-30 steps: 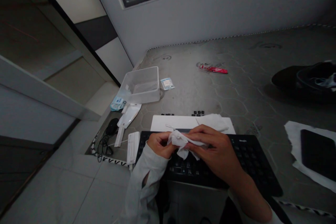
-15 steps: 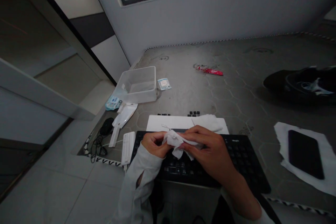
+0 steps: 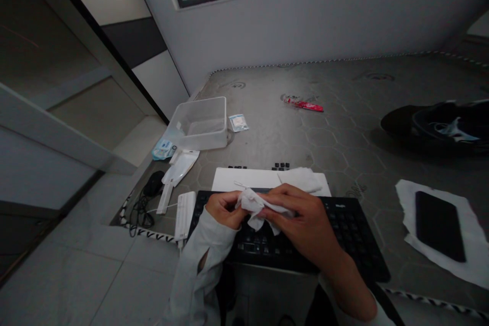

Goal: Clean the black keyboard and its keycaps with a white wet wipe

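Both hands pinch a crumpled white tissue (image 3: 250,202) above a black keyboard (image 3: 349,226). My left hand (image 3: 225,210) closes on the tissue's left end, and my right hand (image 3: 301,216) grips its right side. Whether something small is wrapped inside cannot be seen. Behind the keyboard lies a white board or sheet (image 3: 244,178) with a thin wire loop on it and a folded tissue (image 3: 300,178) at its right. Several small black keycaps (image 3: 281,166) sit just beyond that sheet. Part of the keyboard is hidden under my hands.
A clear plastic box (image 3: 202,137) stands at the back left beside a small packet (image 3: 239,123). Nearer are a black mouse (image 3: 154,183) and a white power strip (image 3: 186,214). At right lie a phone (image 3: 439,224) on tissue and a black cap (image 3: 405,122). A red wrapper (image 3: 305,105) lies farther back.
The view has shifted very slightly. Both hands keep their hold on the tissue, with hardly any visible movement.
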Demonstrator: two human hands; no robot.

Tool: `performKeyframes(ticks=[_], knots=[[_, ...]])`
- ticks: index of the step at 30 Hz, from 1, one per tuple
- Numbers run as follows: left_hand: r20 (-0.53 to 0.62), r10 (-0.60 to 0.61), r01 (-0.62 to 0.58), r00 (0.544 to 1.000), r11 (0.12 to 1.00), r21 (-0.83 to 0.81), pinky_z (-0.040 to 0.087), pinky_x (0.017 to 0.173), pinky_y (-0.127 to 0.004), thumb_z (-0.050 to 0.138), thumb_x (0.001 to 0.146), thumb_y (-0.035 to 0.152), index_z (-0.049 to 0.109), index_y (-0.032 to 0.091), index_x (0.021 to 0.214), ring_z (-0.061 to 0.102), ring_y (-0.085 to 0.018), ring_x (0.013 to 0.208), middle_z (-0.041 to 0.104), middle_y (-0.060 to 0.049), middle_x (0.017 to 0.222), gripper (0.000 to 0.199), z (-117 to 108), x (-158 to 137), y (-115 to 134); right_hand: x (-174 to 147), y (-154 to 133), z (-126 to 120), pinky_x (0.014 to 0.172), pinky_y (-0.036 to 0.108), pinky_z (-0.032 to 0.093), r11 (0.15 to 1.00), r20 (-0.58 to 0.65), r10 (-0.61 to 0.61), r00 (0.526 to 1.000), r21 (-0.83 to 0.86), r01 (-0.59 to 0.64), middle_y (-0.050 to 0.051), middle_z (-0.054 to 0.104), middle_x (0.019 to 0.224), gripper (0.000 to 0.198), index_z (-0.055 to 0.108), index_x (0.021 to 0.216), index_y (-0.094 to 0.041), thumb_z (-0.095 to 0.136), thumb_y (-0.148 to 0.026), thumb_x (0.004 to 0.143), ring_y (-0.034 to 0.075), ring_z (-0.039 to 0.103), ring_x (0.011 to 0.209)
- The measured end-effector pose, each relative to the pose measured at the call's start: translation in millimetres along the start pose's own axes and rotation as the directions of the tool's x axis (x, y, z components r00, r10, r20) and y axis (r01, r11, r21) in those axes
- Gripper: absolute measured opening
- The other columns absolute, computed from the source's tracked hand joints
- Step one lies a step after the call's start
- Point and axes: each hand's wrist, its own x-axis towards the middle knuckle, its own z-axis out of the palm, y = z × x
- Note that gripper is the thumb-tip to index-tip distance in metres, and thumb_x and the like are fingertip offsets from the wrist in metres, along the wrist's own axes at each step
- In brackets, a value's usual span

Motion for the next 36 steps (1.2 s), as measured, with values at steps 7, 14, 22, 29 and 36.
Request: performKeyframes(ticks=[7, 14, 22, 29, 36], knots=[[0.044, -0.005, 0.007, 0.999, 1.000, -0.031, 0.053, 0.066, -0.021, 0.089, 0.063, 0.033, 0.084, 0.017, 0.087, 0.072, -0.017, 0.067, 0.081, -0.004, 0.073, 0.029, -0.4, 0.2, -1.9, -1.2, 3.1, -5.1, 0.074, 0.026, 0.053, 1.000, 0.095, -0.026, 0.995, -0.006, 0.027, 0.002, 0.072, 0.091, 0.031, 0.076, 0.110, -0.024, 0.082, -0.021, 0.079, 0.015, 0.067, 0.082], [0.037, -0.060, 0.059, 0.998, 0.998, 0.007, 0.054, 0.068, -0.025, 0.090, 0.058, 0.038, 0.084, 0.016, 0.087, 0.074, -0.021, 0.070, 0.081, -0.005, 0.073, 0.037, -0.9, 0.1, -1.3, -1.0, 5.3, -2.4, 0.070, 0.028, 0.054, 0.995, 0.012, -0.091, 0.996, -0.042, 0.091, 0.002, 0.073, 0.084, 0.020, 0.078, 0.106, -0.026, 0.077, -0.028, 0.086, 0.016, 0.067, 0.077], [0.064, -0.022, 0.021, 0.998, 1.000, 0.017, 0.051, 0.067, -0.024, 0.087, 0.064, 0.042, 0.084, 0.016, 0.086, 0.071, -0.019, 0.070, 0.081, -0.004, 0.073, 0.034, -0.6, 0.9, -0.1, 0.9, 2.2, -1.2, 0.064, 0.028, 0.054, 0.993, -0.008, -0.100, 0.995, -0.059, 0.099, 0.002, 0.073, 0.077, 0.012, 0.080, 0.098, -0.026, 0.076, -0.026, 0.087, 0.015, 0.067, 0.069], [0.090, -0.044, 0.047, 0.995, 0.999, -0.024, 0.050, 0.067, -0.026, 0.085, 0.066, 0.045, 0.083, 0.016, 0.088, 0.067, -0.019, 0.069, 0.078, -0.005, 0.072, 0.037, -0.9, 0.9, 1.1, -5.2, 7.2, 5.7, 0.059, 0.025, 0.052, 0.990, -0.094, -0.137, 0.986, 0.001, 0.138, 0.001, 0.072, 0.076, 0.018, 0.080, 0.101, -0.027, 0.072, -0.016, 0.089, 0.013, 0.066, 0.067], [0.155, -0.036, 0.036, 0.987, 0.999, 0.000, 0.036, 0.047, -0.020, 0.078, 0.071, 0.034, 0.081, 0.016, 0.092, 0.047, -0.008, 0.045, 0.068, 0.000, 0.062, 0.028, 1.4, 2.9, -4.7, -7.4, 7.4, 7.5, 0.060, 0.026, 0.047, 0.992, -0.149, -0.093, 0.984, -0.098, 0.079, 0.000, 0.067, 0.074, 0.009, 0.078, 0.091, -0.023, 0.074, -0.017, 0.087, 0.014, 0.062, 0.068]])
